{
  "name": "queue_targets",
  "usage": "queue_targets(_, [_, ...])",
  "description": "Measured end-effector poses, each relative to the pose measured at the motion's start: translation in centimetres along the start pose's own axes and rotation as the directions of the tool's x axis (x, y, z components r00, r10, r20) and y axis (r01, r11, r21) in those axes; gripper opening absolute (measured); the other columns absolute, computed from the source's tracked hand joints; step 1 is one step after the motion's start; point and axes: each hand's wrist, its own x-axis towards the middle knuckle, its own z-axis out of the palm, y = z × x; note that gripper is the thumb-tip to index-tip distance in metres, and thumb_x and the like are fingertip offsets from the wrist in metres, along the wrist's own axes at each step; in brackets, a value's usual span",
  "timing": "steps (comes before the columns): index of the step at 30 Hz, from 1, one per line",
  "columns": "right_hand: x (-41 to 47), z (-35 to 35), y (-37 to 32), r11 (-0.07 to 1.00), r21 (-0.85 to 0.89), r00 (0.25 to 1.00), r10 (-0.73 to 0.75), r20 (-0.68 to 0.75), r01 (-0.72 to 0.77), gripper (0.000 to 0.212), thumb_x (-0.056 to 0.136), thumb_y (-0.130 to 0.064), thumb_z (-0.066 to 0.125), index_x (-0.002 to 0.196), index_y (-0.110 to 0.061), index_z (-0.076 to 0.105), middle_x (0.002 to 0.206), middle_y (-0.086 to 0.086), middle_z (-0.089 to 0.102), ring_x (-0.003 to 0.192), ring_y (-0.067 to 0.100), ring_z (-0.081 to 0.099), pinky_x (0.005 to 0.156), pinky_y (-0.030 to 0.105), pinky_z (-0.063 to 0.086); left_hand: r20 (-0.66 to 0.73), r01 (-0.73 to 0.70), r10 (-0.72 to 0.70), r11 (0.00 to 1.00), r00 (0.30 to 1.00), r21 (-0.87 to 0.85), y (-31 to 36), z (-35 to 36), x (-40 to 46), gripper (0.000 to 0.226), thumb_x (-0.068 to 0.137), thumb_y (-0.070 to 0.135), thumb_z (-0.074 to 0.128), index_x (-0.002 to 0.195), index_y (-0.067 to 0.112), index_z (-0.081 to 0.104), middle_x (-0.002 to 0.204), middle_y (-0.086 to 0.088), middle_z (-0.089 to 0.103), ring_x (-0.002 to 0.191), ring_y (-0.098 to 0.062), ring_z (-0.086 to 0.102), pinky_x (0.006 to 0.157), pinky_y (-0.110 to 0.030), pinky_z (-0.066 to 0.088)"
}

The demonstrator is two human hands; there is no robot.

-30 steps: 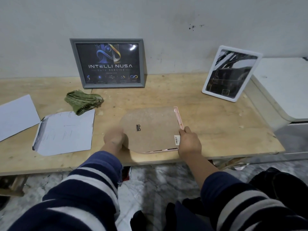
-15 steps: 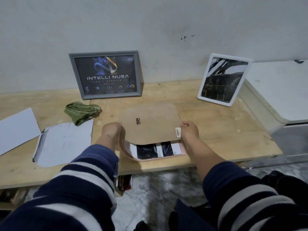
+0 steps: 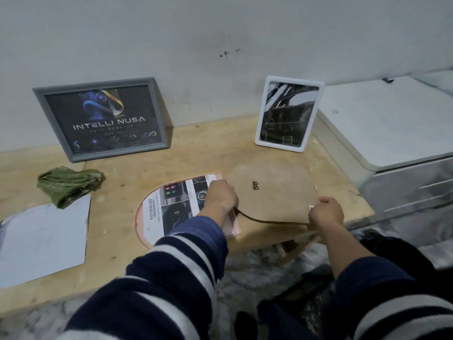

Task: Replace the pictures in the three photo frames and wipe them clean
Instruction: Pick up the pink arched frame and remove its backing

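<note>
A: Start at the desk's front edge. What are the hands doing?

B: The right hand [image 3: 326,213] pinches the near right corner of the brown backing board [image 3: 272,192], and the left hand [image 3: 221,198] grips the board's left edge, fingers curled onto it. The board is off the frame, held just right of it and slightly raised at the near edge.

A: And the frame itself?

B: The pink arched frame [image 3: 140,223] lies face down near the front edge, open, with a printed picture [image 3: 176,204] still inside it, partly under the left sleeve.

A: So this one is mid-job?

B: I'd judge so: back removed, picture not yet swapped, no wiping evident. Loose white sheets [image 3: 44,239] lie at the left end, possibly replacements; I cannot tell.

A: Further back?

B: A crumpled green cloth [image 3: 69,185] sits left of centre, unused at present. Along the back edge the grey frame [image 3: 100,119] and white frame [image 3: 289,114] lean upright against the wall, closed. Whether theirs are changed already, I cannot say.
</note>
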Motion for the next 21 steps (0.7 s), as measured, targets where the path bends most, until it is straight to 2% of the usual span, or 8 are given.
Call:
queue_targets(5, [3.3, -1.3, 1.4, 0.995, -0.102, 0.998, -0.005, -0.07, -0.002, 0.039, 0.084, -0.008, 0.051, 0.121, -0.015, 0.061, 0.13, 0.014, 0.05, 0.113, 0.039, 0.051, 0.1, 0.048, 0.045, 0.009, -0.039, 0.038, 0.98, 0.999, 0.195, 2.5, 3.7, 0.3, 0.023, 0.09, 0.019, 0.057, 0.11, 0.008, 0.062, 0.118, -0.012, 0.063, 0.11, -0.033, 0.058, 0.088, -0.038, 0.046])
queue_targets(9, [3.5, -2.0, 1.3, 0.956, -0.287, 0.996, -0.078, -0.047, 0.061, 0.044, 0.092, -0.02, 0.047, 0.135, -0.022, 0.049, 0.138, 0.011, 0.037, 0.124, 0.036, 0.035, 0.103, 0.05, 0.036, -0.004, -0.066, 0.072, 0.933, 0.997, 0.355, 3.6, 5.5, 0.3, 0.026, 0.091, 0.026, 0.055, 0.113, 0.015, 0.063, 0.119, -0.007, 0.061, 0.115, -0.03, 0.052, 0.089, -0.039, 0.036])
queue_targets(13, [3.1, -1.4, 1.0, 0.918, -0.374, 0.989, -0.146, -0.021, 0.128, 0.044, 0.091, -0.02, 0.044, 0.134, -0.028, 0.047, 0.136, 0.008, 0.037, 0.12, 0.031, 0.033, 0.101, 0.043, 0.03, -0.021, -0.053, 0.064, 0.942, 0.998, 0.331, 3.8, 5.6, 0.1, 0.028, 0.079, 0.019, 0.062, 0.106, 0.019, 0.065, 0.114, -0.004, 0.063, 0.111, -0.028, 0.053, 0.084, -0.039, 0.035])
queue_targets(16, [2.1, -0.3, 0.3, 0.87, -0.427, 0.964, -0.266, 0.012, 0.246, 0.044, 0.088, -0.016, 0.046, 0.131, -0.028, 0.048, 0.134, 0.008, 0.038, 0.119, 0.03, 0.033, 0.099, 0.041, 0.03, -0.071, -0.031, 0.05, 0.967, 0.996, 0.254, 3.1, 4.0, -0.1, 0.035, 0.088, 0.02, 0.053, 0.122, 0.02, 0.06, 0.127, -0.005, 0.055, 0.121, -0.029, 0.048, 0.095, -0.04, 0.036])
queue_targets(21, [-1.8, 3.1, -2.0, 0.734, -0.455, 0.858, -0.483, 0.172, 0.504, 0.042, 0.091, -0.02, 0.049, 0.132, -0.027, 0.05, 0.133, 0.005, 0.041, 0.122, 0.026, 0.034, 0.1, 0.038, 0.03, -0.199, 0.122, -0.071, 0.96, 0.977, 0.254, -1.1, -0.1, -0.8, 0.04, 0.089, 0.02, 0.052, 0.128, 0.019, 0.056, 0.136, -0.007, 0.046, 0.125, -0.029, 0.044, 0.101, -0.043, 0.037])
